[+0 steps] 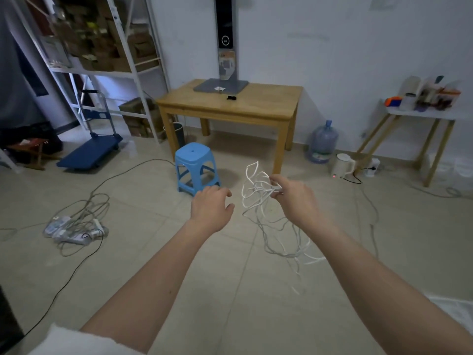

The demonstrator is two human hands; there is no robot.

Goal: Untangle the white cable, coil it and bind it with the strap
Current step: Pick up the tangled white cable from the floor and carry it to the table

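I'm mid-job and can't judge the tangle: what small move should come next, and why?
Probably bring the free left hand across to take a loop of the white cable. The right hand alone pinches the knotted bunch, the rest dangles in loose loops, and the left hand holds nothing.

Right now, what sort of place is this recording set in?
Probably a storeroom or back office: white metal shelving stacked with cardboard boxes, a blue folding platform trolley and a plain wooden table.
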